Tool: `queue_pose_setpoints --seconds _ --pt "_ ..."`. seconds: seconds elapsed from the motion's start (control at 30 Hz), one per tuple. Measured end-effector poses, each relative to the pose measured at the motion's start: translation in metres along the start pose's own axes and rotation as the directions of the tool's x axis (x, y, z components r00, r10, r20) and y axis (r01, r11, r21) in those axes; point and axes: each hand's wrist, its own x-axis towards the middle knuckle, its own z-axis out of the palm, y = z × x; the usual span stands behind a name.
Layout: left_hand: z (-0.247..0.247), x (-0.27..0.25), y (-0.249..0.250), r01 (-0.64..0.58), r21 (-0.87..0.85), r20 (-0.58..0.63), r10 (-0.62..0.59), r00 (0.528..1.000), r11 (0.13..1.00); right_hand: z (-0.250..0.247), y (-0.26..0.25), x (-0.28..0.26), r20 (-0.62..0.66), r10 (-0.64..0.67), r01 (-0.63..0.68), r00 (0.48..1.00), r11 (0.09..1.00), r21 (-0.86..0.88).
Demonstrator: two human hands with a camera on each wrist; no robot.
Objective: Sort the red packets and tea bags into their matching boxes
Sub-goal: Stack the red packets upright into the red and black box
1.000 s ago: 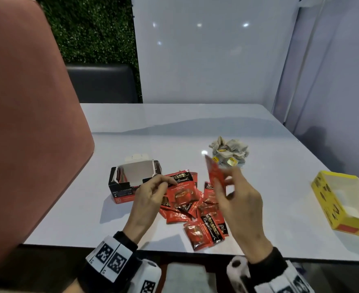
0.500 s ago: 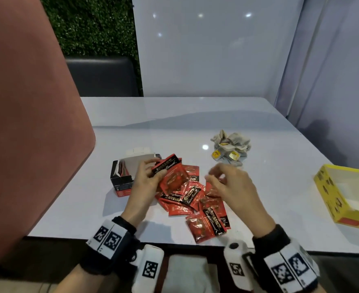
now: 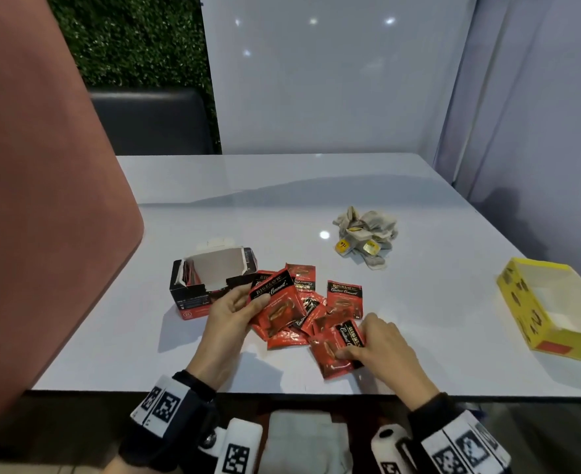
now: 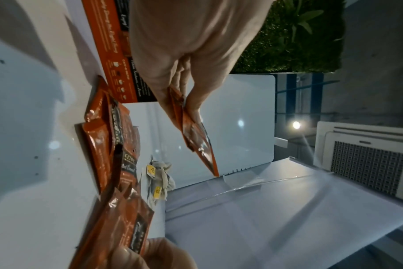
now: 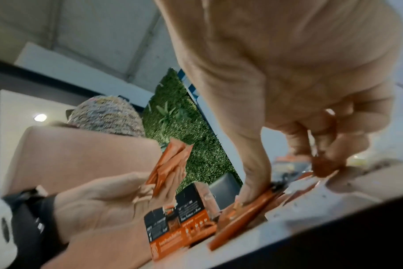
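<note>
Your left hand (image 3: 229,311) gripped a small stack of red packets (image 3: 277,301) between thumb and fingers, raised just beside the open red-and-black box (image 3: 193,295). That box stood upright at the table's (image 3: 419,319) left; something lay against its left inner wall, though I could not identify it. Your right hand (image 3: 379,343) was curled over the nearest loose packet (image 3: 333,350), thumb pinching its edge against the tabletop. Further red packets (image 3: 345,297) lay scattered between your hands. The tea bags (image 3: 366,234) sat heaped further back. The yellow box (image 3: 535,313) lay open at the far right, well apart, its visible interior white.
</note>
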Motion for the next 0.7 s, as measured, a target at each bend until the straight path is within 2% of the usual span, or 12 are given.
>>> queue_pose_setpoints --seconds 0.1,0.17,0.23,0.33,0.43,0.5,0.6,0.7 --pt "-0.005 0.001 0.003 0.026 0.045 0.03 -0.027 0.999 0.999 -0.014 0.007 -0.003 -0.074 -0.07 0.088 0.995 0.957 0.277" --pt "-0.008 0.0 0.006 0.024 0.111 0.051 -0.03 0.998 0.994 -0.033 0.008 -0.006 -0.13 -0.154 0.191 0.979 0.915 0.354" --pt "-0.008 -0.002 0.012 -0.011 0.185 0.103 -0.009 0.995 0.983 -0.055 0.009 -0.007 -0.128 -0.241 0.27 0.962 0.913 0.306" --pt "-0.005 -0.003 0.021 -0.075 0.302 0.246 -0.002 0.969 0.95 -0.086 0.001 -0.004 -0.01 -0.364 0.362 0.931 0.92 0.153" --pt "0.009 -0.007 0.029 -0.124 0.391 0.458 -0.076 0.886 0.912 -0.105 -0.019 -0.001 0.113 -0.452 0.448 0.885 0.892 0.062" --pt "0.02 -0.008 0.026 -0.161 0.432 0.534 -0.108 0.839 0.888 -0.108 -0.032 0.002 0.12 -0.493 0.49 0.862 0.87 0.049" --pt "0.028 -0.01 0.017 -0.223 0.487 0.491 -0.054 0.869 0.845 -0.106 -0.043 0.006 0.03 -0.482 0.476 0.876 0.872 0.111" --pt "0.026 -0.012 0.013 -0.168 0.407 0.396 -0.008 0.918 0.898 -0.096 -0.043 0.01 -0.06 -0.443 0.446 0.895 0.878 0.174"
